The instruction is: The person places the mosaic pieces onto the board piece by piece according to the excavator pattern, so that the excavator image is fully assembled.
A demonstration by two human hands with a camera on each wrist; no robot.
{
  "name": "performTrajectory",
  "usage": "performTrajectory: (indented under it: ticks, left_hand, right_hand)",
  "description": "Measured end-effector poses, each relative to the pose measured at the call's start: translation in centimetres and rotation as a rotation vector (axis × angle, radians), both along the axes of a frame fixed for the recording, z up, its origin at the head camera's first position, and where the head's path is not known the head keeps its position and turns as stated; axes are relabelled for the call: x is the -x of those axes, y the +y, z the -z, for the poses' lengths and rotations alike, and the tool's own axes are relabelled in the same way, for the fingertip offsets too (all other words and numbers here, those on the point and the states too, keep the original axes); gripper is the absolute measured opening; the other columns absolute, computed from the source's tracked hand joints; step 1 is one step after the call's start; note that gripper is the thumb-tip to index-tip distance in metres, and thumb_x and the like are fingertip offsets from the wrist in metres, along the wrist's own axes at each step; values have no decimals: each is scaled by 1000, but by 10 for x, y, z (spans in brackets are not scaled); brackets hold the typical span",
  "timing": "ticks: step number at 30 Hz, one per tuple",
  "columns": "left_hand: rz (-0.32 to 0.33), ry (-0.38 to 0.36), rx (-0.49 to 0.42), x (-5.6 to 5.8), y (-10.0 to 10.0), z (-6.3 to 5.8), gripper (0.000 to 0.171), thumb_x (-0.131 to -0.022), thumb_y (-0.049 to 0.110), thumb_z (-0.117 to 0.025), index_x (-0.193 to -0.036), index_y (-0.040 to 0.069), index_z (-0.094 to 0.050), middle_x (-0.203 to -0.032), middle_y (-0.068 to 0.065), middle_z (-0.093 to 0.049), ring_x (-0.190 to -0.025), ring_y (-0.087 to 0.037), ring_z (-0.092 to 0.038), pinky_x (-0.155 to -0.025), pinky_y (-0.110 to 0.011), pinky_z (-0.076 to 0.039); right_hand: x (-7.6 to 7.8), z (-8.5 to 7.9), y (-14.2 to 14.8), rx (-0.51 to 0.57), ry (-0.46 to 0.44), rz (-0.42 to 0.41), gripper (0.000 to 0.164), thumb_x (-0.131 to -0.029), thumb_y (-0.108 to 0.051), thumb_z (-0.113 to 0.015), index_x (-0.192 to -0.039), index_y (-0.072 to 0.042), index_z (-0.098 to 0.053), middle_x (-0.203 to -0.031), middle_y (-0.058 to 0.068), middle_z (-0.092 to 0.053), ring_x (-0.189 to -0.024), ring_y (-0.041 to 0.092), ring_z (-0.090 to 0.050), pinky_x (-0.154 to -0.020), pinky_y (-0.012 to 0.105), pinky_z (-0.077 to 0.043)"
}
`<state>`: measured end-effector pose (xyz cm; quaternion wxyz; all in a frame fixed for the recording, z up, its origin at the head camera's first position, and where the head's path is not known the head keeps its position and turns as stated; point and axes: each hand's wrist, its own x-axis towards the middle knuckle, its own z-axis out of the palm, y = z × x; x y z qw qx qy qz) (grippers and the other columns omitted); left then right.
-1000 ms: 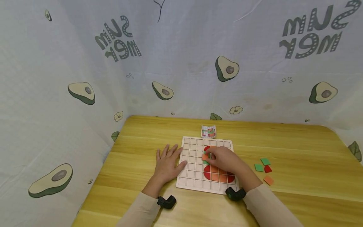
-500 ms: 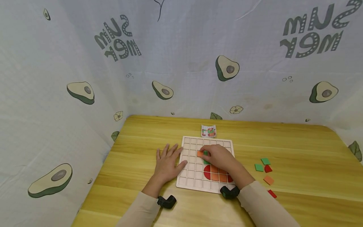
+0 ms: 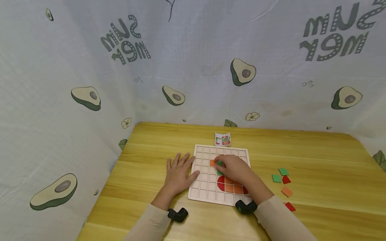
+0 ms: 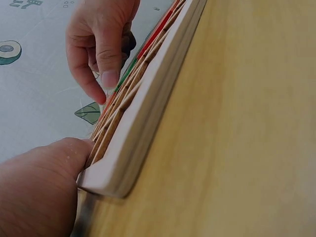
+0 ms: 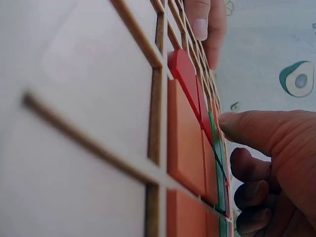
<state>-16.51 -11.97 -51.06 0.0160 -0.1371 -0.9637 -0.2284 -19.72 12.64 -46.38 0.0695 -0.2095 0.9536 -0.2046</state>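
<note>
A pale wooden grid board (image 3: 200,185) lies on the table before me. My left hand (image 3: 178,175) spreads flat beside it, with thumb and fingertips at the board's left edge. Over the board's middle is my right hand (image 3: 236,167), its thumb and index fingertips close at an orange square tile (image 3: 212,163) that lies in a cell. In the left wrist view the thumb and index finger stand slightly apart. Green tiles (image 3: 220,172) show just right of the orange one. Nearer me are a rounded red piece (image 3: 221,184) and orange tiles (image 3: 230,188). The right hand hides the board's upper-right cells.
A small curved pattern card (image 3: 222,139) stands behind the board. Loose on the table at the right lie green squares (image 3: 283,171), a rounded red piece (image 3: 286,179), an orange square (image 3: 286,191) and another red piece (image 3: 290,206), partly behind the sleeve.
The right hand has carried the orange tile leftward into a cell beside the green tiles; its fingertips have since shifted slightly right. The left hand has stayed in place.
</note>
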Motion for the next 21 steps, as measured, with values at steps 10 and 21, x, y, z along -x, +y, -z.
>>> performTrajectory:
  ticks: [10, 21]
  left_hand:
    - [-5, -5, -5, -1, 1, -2, 62, -101, 55, -52, -155, 27, -46, -166, -2, -36, -158, -38, -18, -122, -71, -3]
    - [-1, 0, -5, -1, 1, -4, 62, -100, 55, -53, -155, 27, -47, -166, -3, -37, -157, -40, -20, -122, -71, -5]
  right_hand:
    - [-18, -6, 29, 14, -23, 37, 28, -95, -26, -73, -120, -13, -72, -77, -7, -58, -68, 11, -47, -65, 28, -42]
    - [-43, -15, 90, 36, -95, 194, 39, -98, -30, -69, -130, -7, -67, -74, -1, -52, -66, 14, -46, -57, 27, -36]
